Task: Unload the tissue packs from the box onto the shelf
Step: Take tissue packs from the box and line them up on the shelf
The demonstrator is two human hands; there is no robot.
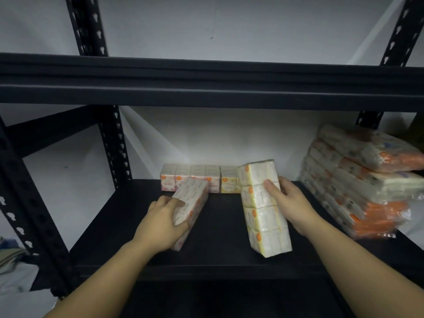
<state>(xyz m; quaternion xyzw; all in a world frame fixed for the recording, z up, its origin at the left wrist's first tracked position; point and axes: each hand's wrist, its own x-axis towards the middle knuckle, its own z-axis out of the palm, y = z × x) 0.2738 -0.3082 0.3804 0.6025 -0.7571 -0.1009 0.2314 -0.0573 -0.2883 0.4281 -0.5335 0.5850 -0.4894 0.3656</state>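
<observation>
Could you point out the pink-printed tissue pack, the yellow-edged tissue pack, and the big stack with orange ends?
Pink-printed tissue pack (191,203): head view, upper face.
Yellow-edged tissue pack (263,216): head view, front face.
Stack with orange ends (358,180): head view, its side.

Honestly nothing here is readable. The small tissue packs lined up at the back of the shelf each have a round orange logo and a few lines of print under it, but it's all blur (too dim and too small). Same with the orange-trimmed packs stacked on the right, no legible words or numbers.
</observation>
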